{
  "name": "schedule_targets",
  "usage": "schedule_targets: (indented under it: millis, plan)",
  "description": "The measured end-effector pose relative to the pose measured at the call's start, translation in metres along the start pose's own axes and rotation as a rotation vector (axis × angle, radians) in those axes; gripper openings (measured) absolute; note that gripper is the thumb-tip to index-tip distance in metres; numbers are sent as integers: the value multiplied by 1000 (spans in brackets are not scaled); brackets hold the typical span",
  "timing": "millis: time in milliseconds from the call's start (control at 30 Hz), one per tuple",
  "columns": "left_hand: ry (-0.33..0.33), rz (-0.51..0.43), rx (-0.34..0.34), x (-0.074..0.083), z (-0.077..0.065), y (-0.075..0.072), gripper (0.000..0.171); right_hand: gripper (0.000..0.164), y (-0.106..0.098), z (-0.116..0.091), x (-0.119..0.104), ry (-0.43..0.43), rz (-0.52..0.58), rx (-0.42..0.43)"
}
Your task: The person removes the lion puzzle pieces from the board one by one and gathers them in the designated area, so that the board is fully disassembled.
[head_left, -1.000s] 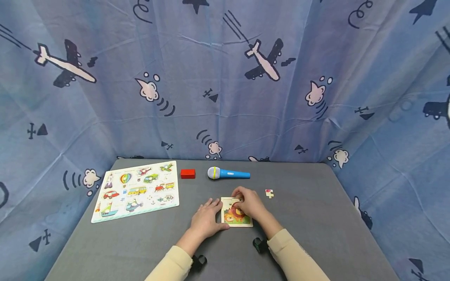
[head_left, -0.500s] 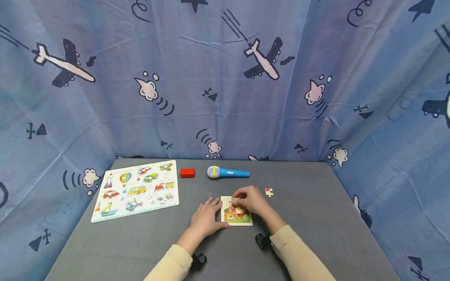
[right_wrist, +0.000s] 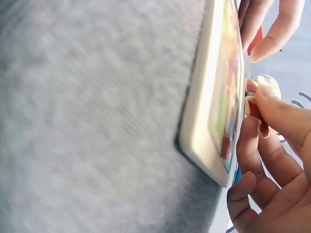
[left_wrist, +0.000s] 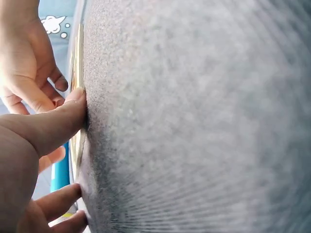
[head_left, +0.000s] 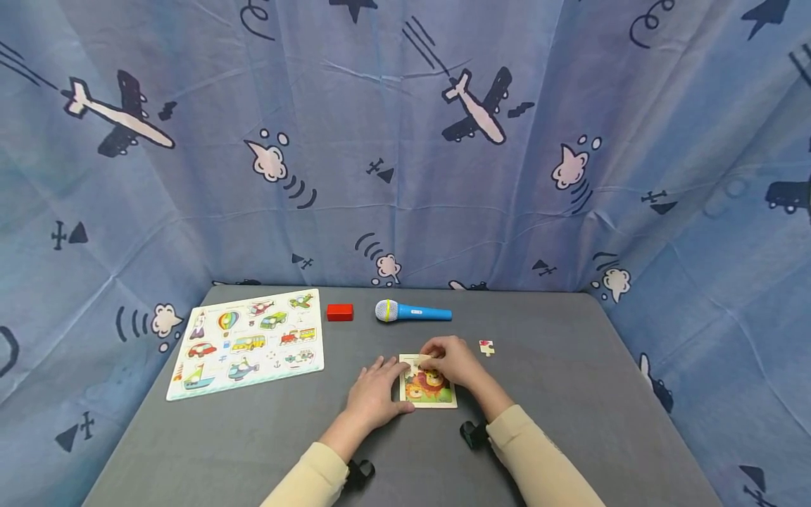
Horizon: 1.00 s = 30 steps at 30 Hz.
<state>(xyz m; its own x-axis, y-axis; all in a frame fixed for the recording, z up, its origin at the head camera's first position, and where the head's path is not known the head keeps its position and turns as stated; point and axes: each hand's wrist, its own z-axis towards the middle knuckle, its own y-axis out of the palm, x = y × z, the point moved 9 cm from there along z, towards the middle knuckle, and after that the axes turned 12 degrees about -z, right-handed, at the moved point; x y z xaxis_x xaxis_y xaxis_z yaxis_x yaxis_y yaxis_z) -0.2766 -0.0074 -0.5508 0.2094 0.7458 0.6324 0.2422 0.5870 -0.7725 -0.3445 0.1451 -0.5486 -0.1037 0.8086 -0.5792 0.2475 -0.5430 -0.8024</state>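
A small square jigsaw puzzle in a pale frame (head_left: 437, 405), with a lion picture, lies flat on the grey table. My left hand (head_left: 372, 396) steadies it from the left, fingers extended, the thumb at its lower left corner and the index fingertip over its upper left edge. With thumb and forefinger, my right hand (head_left: 453, 362) pinches a puzzle piece (right_wrist: 251, 108) over the upper part of the puzzle. Those fingers partly cover the picture's top. To the right of the puzzle lies a loose puzzle piece (head_left: 486, 348), red and cream.
Farther back stand a red block (head_left: 339, 313) and a blue toy microphone (head_left: 423, 313). A large white vehicle picture board (head_left: 260, 373) lies on the left of the table. Blue printed cloth (head_left: 405, 176) hangs behind the table.
My right hand has shifted from the picture's middle up to its top, uncovering more of the lion. My left index fingertip has reached slightly farther over the frame.
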Motion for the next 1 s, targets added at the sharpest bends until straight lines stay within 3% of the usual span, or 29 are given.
schedule_targets:
  millis: [267,533,700,1000]
  plan:
    - [36,165,-84,7,0,11,60,15,-26,-3,5,0,59,88]
    - [26,153,-100,7,-1,14,58,23,-55,-9,16,-38,43,123]
    - [31,158,-111,9,-2,11,58,21,-77,-13,37,8,42,161]
    - [46,168,-108,12,-3,9,57,21,-107,-20,66,-17,0,215]
